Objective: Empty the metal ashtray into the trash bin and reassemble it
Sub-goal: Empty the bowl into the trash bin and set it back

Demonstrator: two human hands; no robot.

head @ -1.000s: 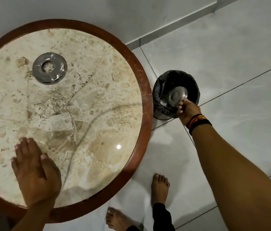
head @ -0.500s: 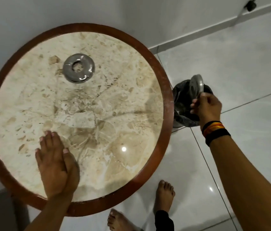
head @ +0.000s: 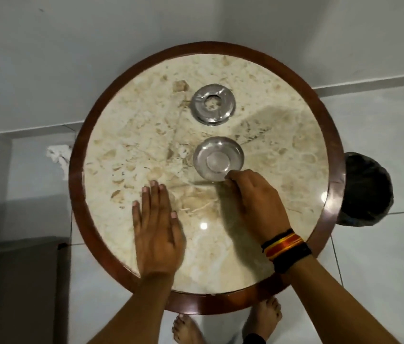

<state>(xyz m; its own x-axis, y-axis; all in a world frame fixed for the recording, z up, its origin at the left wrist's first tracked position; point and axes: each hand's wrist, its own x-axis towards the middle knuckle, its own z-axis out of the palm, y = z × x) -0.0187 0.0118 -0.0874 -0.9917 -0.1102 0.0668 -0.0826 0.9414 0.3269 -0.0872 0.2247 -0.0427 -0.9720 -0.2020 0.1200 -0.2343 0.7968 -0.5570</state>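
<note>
The metal ashtray's bowl point(head: 218, 162) rests upright on the round marble table point(head: 295, 150), near its middle. My right hand point(head: 253, 202) pinches the bowl's near rim with thumb and fingertips. The ashtray's ring-shaped lid point(head: 213, 104), with a hole in its centre, lies farther back on the table, apart from the bowl. My left hand point(head: 157, 232) lies flat, palm down, on the marble to the left of the bowl, holding nothing. The black-lined trash bin point(head: 367, 189) stands on the floor at the table's right edge.
The table has a raised dark wooden rim point(head: 79, 194). A crumpled white paper point(head: 58, 155) lies on the floor at the left. A dark furniture piece point(head: 22, 281) fills the lower left. My bare feet point(head: 263, 316) show below the table's near edge.
My right hand lifted the bowl out of the trash bin, swung it left and set it on the table in front of the lid. The view has shifted to the left. My left hand stays flat.
</note>
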